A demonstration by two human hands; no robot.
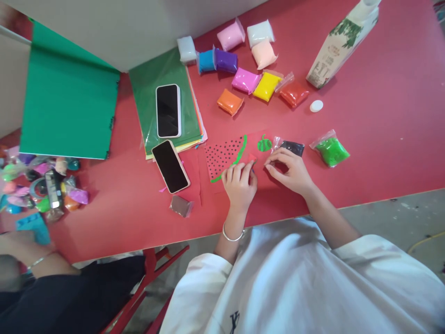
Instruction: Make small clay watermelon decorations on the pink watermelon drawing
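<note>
A watermelon-slice picture (227,155), red with black dots and a green rind, lies on the red table in front of me. Beside its upper right sits a small round green striped watermelon (264,143). My left hand (240,182) rests over the lower right of the slice, fingers curled down; a small reddish bit shows by its fingertips, but what it holds is hidden. To the right, my right hand (290,170) has thumb and forefinger pinched together close above the table. Anything in that pinch is too small to name. Just behind it lies a packet of black clay (293,148).
Clay packets in several colours, such as yellow (267,86) and green (333,150), lie beyond my hands. A carton (339,48) stands near a white cap (316,106). Two phones (168,111) lie at left, near a brown packet (181,205). Another person's arm (45,262) is far left.
</note>
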